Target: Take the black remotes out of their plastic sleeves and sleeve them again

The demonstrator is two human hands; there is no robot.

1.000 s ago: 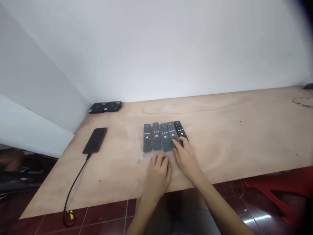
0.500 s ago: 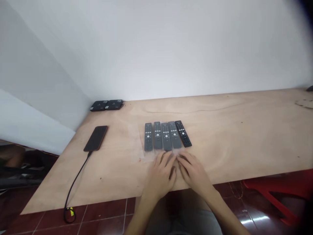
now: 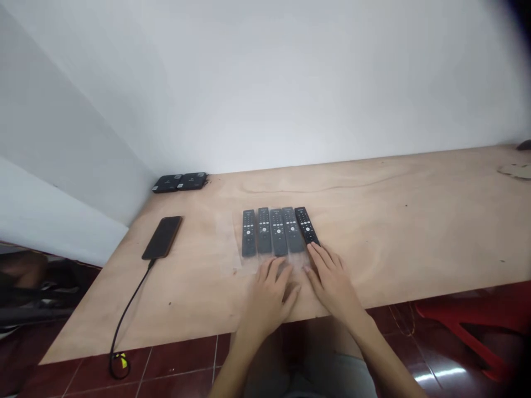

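Centrally, five black remote controls (image 3: pixel 278 232) lay face up in a row on a pale wooden table (image 3: pixel 394 226). Four had a hazy plastic wrap; the fifth, a bare remote (image 3: pixel 306 224) at the row's three-o'clock end, slanted from eleven to five.

Taking the row as the clock's centre, the left hand (image 3: pixel 269 298) rested at six, palm down, fingers loosely spread and gripping nothing, just beside the near ends of the wrapped ones. The right hand (image 3: pixel 332 281), between four and five, had its fingertips on the bare remote's near end, thumb well away from the fingers.

At nine lay a phone (image 3: pixel 162 237), its black cable (image 3: pixel 131 301) running past eight and over the table's near edge. Two flat black boxes (image 3: pixel 180 182) sat side by side at ten, near a white wall (image 3: pixel 290 83) at twelve. A red chair (image 3: pixel 489 309) stood at four, on dark red tiles (image 3: pixel 178 362). Between two and three, a dark object (image 3: pixel 525 145) was too cut off to name with confidence.
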